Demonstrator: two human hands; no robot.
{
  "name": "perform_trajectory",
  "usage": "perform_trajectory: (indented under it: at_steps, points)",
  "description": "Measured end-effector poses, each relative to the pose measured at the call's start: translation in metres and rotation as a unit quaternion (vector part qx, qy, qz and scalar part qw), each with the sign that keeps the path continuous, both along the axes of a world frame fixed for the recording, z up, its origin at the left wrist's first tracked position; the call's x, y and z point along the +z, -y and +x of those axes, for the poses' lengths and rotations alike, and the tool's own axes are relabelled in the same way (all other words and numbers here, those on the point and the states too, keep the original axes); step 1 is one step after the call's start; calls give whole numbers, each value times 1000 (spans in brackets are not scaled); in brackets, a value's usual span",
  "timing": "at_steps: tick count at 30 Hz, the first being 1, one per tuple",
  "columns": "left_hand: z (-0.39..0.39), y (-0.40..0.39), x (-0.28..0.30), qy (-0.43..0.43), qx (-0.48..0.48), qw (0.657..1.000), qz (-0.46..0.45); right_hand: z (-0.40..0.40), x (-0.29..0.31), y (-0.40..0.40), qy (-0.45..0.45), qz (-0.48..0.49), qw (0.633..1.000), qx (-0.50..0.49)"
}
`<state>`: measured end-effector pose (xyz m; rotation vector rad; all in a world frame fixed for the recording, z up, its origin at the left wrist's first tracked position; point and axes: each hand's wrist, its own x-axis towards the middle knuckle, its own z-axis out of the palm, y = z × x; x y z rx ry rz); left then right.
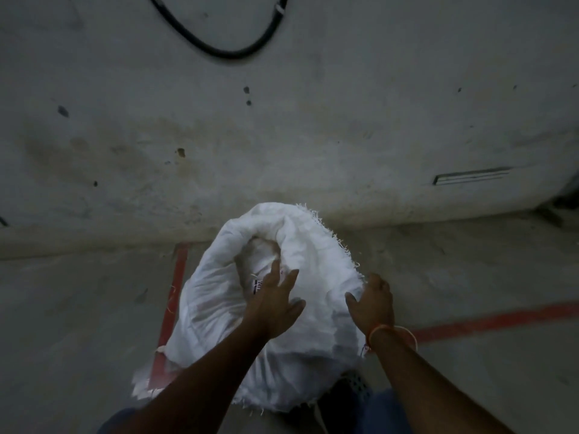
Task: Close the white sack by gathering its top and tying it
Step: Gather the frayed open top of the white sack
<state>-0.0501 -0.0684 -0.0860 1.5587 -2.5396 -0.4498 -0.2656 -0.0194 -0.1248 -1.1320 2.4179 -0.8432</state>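
Sack (216, 308), white and still open-mouthed, stands on the floor at six o'clock below the wall. Left hand (275, 303) hovers spread over its mouth; right hand (371, 303) grips the frayed rim at three o'clock. One-sided gathering could leave a gap, and loose threads may tear.

One white sack (269, 308) stands on the floor, its top open. Two hands reach over it: the left hand (275, 303) near the mouth and the right hand (372, 303) at the sack's right edge. One wristband (391, 335) sits on the right wrist (orange, with a thin thread beside it). Two red lines (488, 321) are painted on the floor, one left of the sack and one right. One black cable (219, 51) loops across the far wall.
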Motion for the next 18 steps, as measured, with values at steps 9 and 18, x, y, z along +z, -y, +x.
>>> perform_trajectory:
  at_steps: [9,18]
  points:
    - [-9,22,-44,-1,-24,997,67,-27,-23,23,120,97,988,25]
    - [-14,13,-34,34,5,998,43,-58,37,9,50,50,997,32]
